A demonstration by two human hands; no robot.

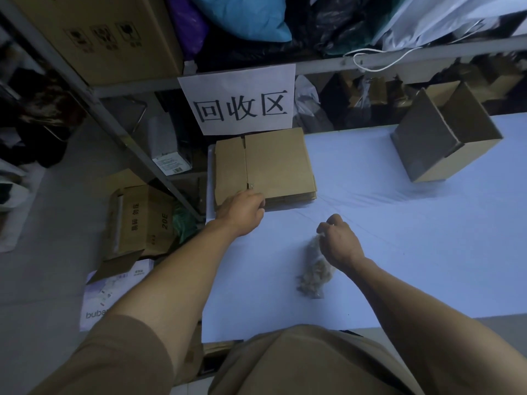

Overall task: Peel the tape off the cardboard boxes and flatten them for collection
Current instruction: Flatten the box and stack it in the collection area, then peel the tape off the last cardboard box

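Pale blue cloth-covered worktop (385, 212), seen from above

Stack of flattened brown cardboard boxes (271, 163) lying at far left corner of worktop, squared up, directly below white paper sign with three black characters (239, 102) taped to grey metal shelf rail (370, 64)

Left hand (242, 210) at near edge of flattened stack, fingers curled over that edge and gripping it; forearm crossing left edge of worktop

Right hand (339, 240) mid-worktop, fingers bunched, pinching top of crumpled wad of clear tape with brown cardboard scraps (315, 272); wad trailing down from fingers toward near edge, lower part resting on cloth

Open brown cardboard box still in box shape (445, 135) toward far right of worktop, tipped on its side, well apart from both hands and from flattened stack

Off worktop, left side on floor: brown carton printed "20E" (142, 220), flaps open; white-and-lilac printed box (111, 295) nearer

Upper shelf: large brown carton with handling symbols (105, 35), blue and black plastic bags (251, 18)
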